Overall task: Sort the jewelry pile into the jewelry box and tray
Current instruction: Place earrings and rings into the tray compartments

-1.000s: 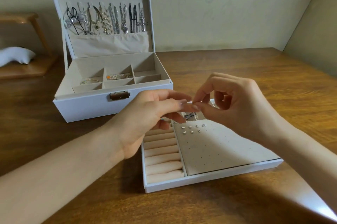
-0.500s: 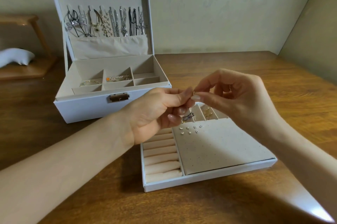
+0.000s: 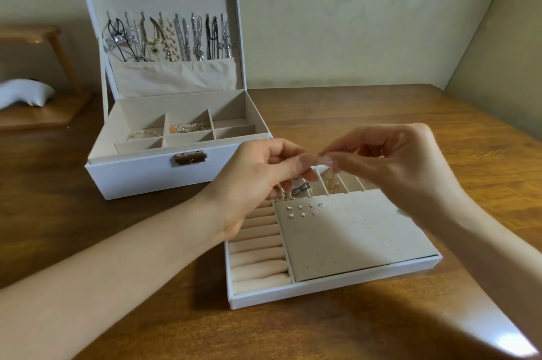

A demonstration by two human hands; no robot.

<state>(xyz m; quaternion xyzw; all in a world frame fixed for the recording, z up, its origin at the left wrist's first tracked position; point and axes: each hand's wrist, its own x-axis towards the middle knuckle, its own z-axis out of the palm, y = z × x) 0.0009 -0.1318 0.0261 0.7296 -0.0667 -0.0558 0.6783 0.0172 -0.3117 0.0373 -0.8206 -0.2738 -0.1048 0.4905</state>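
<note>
A white jewelry box [image 3: 140, 174] stands open at the left, with several necklaces [image 3: 170, 37] hung in its lid and bracelets [image 3: 187, 127] in its compartments. In front lies a white tray [image 3: 331, 286] with ring rolls, a perforated earring pad holding several small studs [image 3: 303, 209], and back slots with earrings. My left hand [image 3: 258, 183] and my right hand [image 3: 393, 163] meet fingertip to fingertip above the tray's back slots. Together they pinch a tiny piece of jewelry, too small to identify.
The wooden table [image 3: 381, 113] ends at a wall behind and to the right. At the far left a white cushion [image 3: 23, 94] lies on a low wooden stand [image 3: 38, 37].
Both hands have risen slightly above the tray and stay joined at the fingertips. The camera view has shifted a little.
</note>
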